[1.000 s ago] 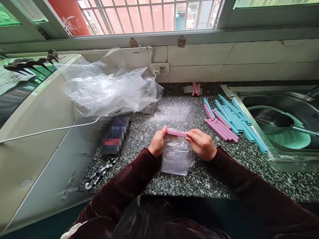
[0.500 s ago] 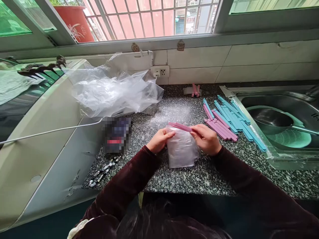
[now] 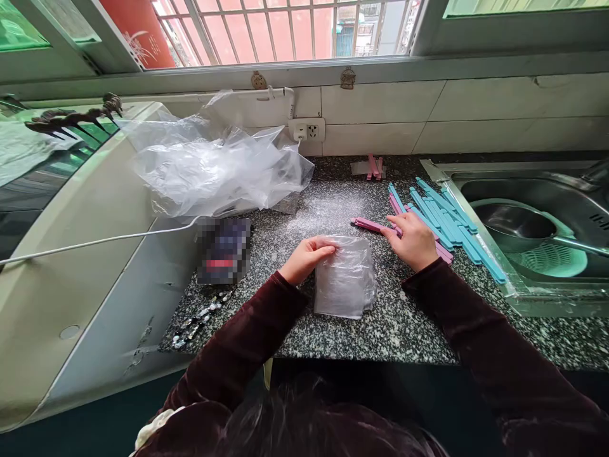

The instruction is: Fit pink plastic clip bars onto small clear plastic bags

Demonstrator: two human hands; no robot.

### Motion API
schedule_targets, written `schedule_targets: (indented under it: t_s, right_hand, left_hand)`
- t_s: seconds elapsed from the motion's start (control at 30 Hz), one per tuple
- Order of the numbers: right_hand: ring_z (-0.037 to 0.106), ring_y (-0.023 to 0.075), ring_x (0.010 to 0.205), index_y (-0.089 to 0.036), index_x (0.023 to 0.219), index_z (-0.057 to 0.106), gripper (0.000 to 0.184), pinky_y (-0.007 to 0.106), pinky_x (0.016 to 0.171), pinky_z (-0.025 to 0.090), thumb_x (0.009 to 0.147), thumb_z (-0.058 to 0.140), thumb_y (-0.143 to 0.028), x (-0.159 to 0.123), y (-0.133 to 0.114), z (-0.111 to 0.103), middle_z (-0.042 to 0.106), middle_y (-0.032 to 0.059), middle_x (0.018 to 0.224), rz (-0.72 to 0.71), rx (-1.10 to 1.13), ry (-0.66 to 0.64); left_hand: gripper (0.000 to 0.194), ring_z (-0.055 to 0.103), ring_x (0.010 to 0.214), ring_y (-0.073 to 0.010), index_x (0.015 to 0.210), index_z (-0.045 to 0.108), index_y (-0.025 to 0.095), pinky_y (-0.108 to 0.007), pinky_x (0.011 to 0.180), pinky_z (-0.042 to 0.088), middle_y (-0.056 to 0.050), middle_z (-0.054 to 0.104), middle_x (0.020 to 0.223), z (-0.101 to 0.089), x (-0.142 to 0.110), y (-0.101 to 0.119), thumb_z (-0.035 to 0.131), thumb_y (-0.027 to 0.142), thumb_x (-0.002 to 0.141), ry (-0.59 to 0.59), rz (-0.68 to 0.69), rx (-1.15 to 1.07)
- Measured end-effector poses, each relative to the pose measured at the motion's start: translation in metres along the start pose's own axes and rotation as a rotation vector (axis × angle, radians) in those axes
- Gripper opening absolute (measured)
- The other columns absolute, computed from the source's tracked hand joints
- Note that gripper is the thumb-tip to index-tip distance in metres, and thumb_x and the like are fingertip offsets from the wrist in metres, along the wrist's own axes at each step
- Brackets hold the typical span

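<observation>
My left hand (image 3: 305, 260) pinches the top left corner of a folded clear plastic bag (image 3: 346, 279), which hangs or lies over the front of the counter. My right hand (image 3: 413, 242) has its fingers closed on a long pink bag clip (image 3: 367, 224), whose tip points left, apart from the bag. Beneath and behind that hand lie more pink clips (image 3: 442, 252), partly hidden. Several light blue clips (image 3: 447, 221) are heaped just right of them.
Crumpled clear plastic (image 3: 223, 168) fills the back left. A blurred-out dark object (image 3: 223, 251) and a beaded strap (image 3: 202, 320) lie at the left. Small pink clips (image 3: 374, 167) rest by the wall. On the right, a sink (image 3: 476, 184) holds a pan (image 3: 516, 222).
The pink clip has come away from the bag's top edge and moved right with my right hand, to the clip pile. My left hand keeps hold of the bag.
</observation>
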State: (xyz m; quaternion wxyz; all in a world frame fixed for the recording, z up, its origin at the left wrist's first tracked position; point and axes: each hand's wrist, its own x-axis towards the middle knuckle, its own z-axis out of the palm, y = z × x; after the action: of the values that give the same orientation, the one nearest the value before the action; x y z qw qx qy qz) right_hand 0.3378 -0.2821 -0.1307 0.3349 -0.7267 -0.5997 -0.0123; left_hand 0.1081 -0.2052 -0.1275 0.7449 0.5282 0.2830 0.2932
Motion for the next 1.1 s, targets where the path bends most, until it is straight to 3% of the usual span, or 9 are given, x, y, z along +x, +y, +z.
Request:
schedule_targets:
  t_s: [0.03,0.13,0.27,0.4,0.5,0.63,0.77,0.9,1.1]
  right_hand:
    - [0.061,0.0236,0.087,-0.016,0.100,0.065,0.034,0.039,0.076,0.050,0.078,0.059,-0.041,-0.001,-0.008,-0.002,0.064,0.0130,0.098,-0.017,0.134,-0.026]
    - [0.061,0.0217,0.091,-0.016,0.101,0.063,0.043,0.036,0.073,0.052,0.076,0.059,-0.051,-0.004,-0.033,-0.005,0.065,0.0125,0.105,0.005,0.555,-0.323]
    - [0.060,0.0162,0.069,-0.014,0.081,0.063,0.036,0.031,0.060,0.050,0.068,0.068,-0.047,-0.008,-0.049,-0.002,0.066,0.0060,0.078,0.105,0.711,-0.548]
    - [0.054,0.0130,0.061,-0.014,0.068,0.060,0.029,0.030,0.058,0.046,0.071,0.065,-0.043,-0.007,-0.047,-0.004,0.060,0.0018,0.066,0.106,0.686,-0.375]
    - [0.053,0.0132,0.062,-0.015,0.068,0.060,0.027,0.032,0.061,0.047,0.071,0.065,-0.041,-0.005,-0.043,-0.008,0.059,0.0015,0.067,0.080,0.650,-0.277]
    - [0.056,0.0149,0.067,-0.017,0.071,0.061,0.021,0.035,0.067,0.049,0.075,0.063,-0.037,-0.007,-0.044,-0.010,0.061,0.0020,0.070,-0.030,0.575,-0.179]
    - [0.056,0.0176,0.075,-0.021,0.071,0.061,0.009,0.039,0.073,0.048,0.078,0.060,-0.027,-0.013,-0.049,-0.008,0.064,0.0029,0.075,-0.326,0.401,-0.051]
    - [0.053,0.0172,0.074,-0.023,0.073,0.063,0.009,0.036,0.068,0.048,0.078,0.057,-0.019,-0.019,-0.051,-0.005,0.063,0.0027,0.074,-0.561,0.256,-0.027]
    - [0.051,0.0180,0.079,-0.025,0.075,0.066,0.016,0.035,0.069,0.048,0.079,0.054,-0.016,-0.021,-0.047,-0.002,0.064,0.0024,0.080,-0.673,0.083,-0.072]
  left_hand:
    - [0.021,0.055,0.064,-0.0113,0.069,0.070,0.014,-0.025,0.066,0.041,-0.002,0.068,0.069,0.001,-0.001,0.000,0.077,0.029,0.056,-0.016,0.002,0.027]
    - [0.021,0.057,0.069,-0.0134,0.073,0.071,0.014,-0.027,0.070,0.042,-0.004,0.069,0.074,0.002,-0.003,0.001,0.075,0.030,0.060,-0.080,0.005,0.106]
    - [0.028,0.060,0.075,-0.0160,0.079,0.070,0.013,-0.029,0.074,0.044,-0.006,0.070,0.080,0.003,-0.005,0.004,0.074,0.035,0.063,-0.128,0.020,0.146]
    - [0.041,0.061,0.082,-0.0186,0.092,0.067,0.011,-0.030,0.079,0.045,-0.009,0.070,0.089,0.000,-0.005,0.010,0.077,0.035,0.059,-0.186,-0.053,0.152]
    - [0.036,0.060,0.073,-0.0159,0.084,0.068,0.010,-0.028,0.073,0.045,-0.007,0.069,0.080,-0.002,-0.005,0.009,0.078,0.032,0.058,-0.240,-0.139,0.221]
    - [0.027,0.045,0.048,-0.0078,0.065,0.065,0.010,-0.023,0.052,0.037,0.000,0.058,0.054,-0.003,-0.002,-0.001,0.073,0.035,0.061,-0.108,-0.132,0.317]
    - [0.023,0.048,0.055,-0.0092,0.063,0.063,0.011,-0.022,0.055,0.036,0.000,0.059,0.058,-0.004,0.002,-0.006,0.071,0.032,0.059,0.012,-0.061,0.267]
    - [0.017,0.049,0.054,-0.0090,0.062,0.062,0.012,-0.020,0.053,0.035,0.001,0.058,0.056,-0.004,0.003,-0.005,0.069,0.026,0.056,0.057,-0.085,0.196]
    - [0.016,0.046,0.044,-0.0069,0.068,0.063,0.012,-0.019,0.043,0.032,0.002,0.056,0.054,-0.003,0.003,0.003,0.064,0.023,0.056,0.109,-0.192,-0.020]
